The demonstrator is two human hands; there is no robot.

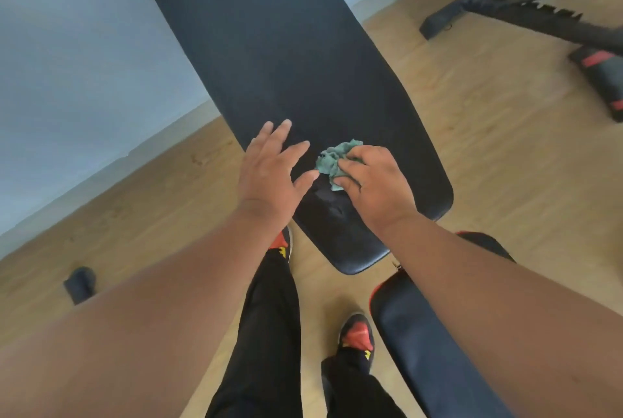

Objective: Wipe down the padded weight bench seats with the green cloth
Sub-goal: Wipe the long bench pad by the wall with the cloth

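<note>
A long black padded bench back runs from the top of the view down to the middle. My right hand presses a crumpled green cloth onto its lower part, fingers closed over the cloth. Just left of the cloth, my left hand hovers over or rests on the pad's left edge with fingers spread and nothing in it. A second black pad with red trim, the seat, lies at the lower right, partly hidden by my right forearm.
A pale wooden floor surrounds the bench, with a light blue wall at the left. Another bench's black frame and foot lies at the upper right. A black foot cap sits at the left. My legs and red-black shoes stand below the pad.
</note>
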